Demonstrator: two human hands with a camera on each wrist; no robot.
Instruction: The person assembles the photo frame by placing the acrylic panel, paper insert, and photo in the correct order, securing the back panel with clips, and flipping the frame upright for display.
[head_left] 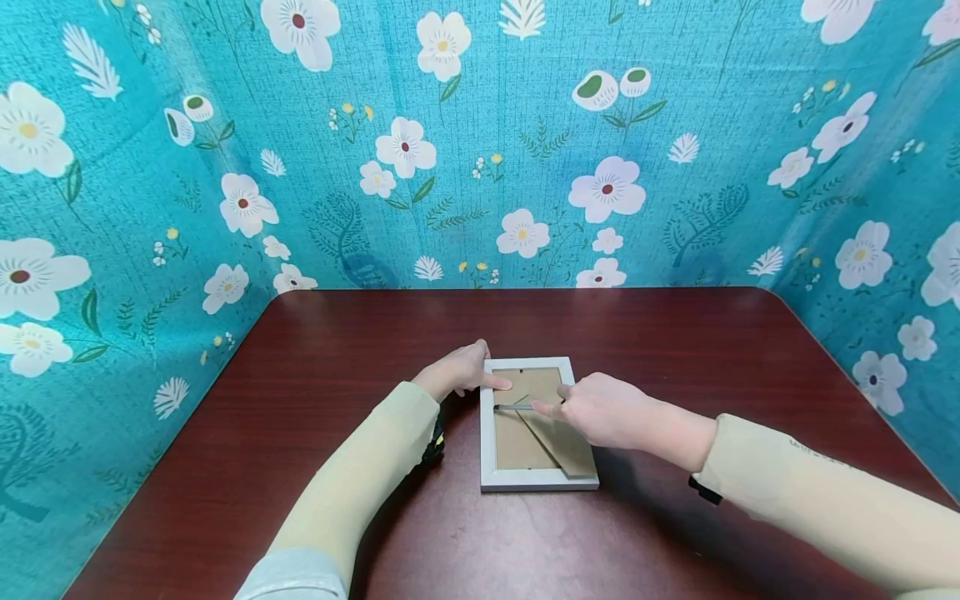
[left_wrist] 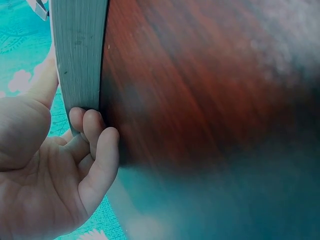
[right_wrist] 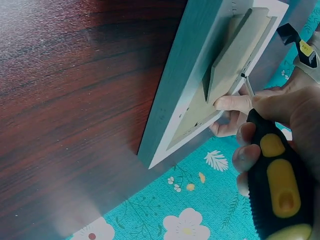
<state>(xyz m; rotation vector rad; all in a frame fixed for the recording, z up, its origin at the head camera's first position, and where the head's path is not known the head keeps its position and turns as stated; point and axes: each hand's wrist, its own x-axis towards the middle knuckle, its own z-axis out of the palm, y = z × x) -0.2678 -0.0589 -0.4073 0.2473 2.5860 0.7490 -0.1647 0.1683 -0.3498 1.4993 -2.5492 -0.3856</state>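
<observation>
A white picture frame (head_left: pixel 487 450) lies with its back up, showing a brown backing board (head_left: pixel 513 446) and a slanted stand flap (head_left: pixel 566 450). My left hand (head_left: pixel 461 369) grips the far left corner, thumb flat on the backing. In the left wrist view, its fingers (left_wrist: pixel 102 157) curl against the frame's grey side (left_wrist: pixel 80 55). My right hand (head_left: pixel 607 412) holds a screwdriver by its black and yellow handle (right_wrist: pixel 282 185). The metal shaft (head_left: pixel 517 407) crosses above the backing, its tip right at the left inner edge, by a small dark tab (right_wrist: pixel 243 75).
The dark red wood-grain table (head_left: pixel 360 350) carries the frame near its middle. A blue flowered cloth (head_left: pixel 465 150) hangs behind and along both sides. Dark straps with small devices sit at both wrists, the right one (head_left: pixel 705 490) below the sleeve cuff.
</observation>
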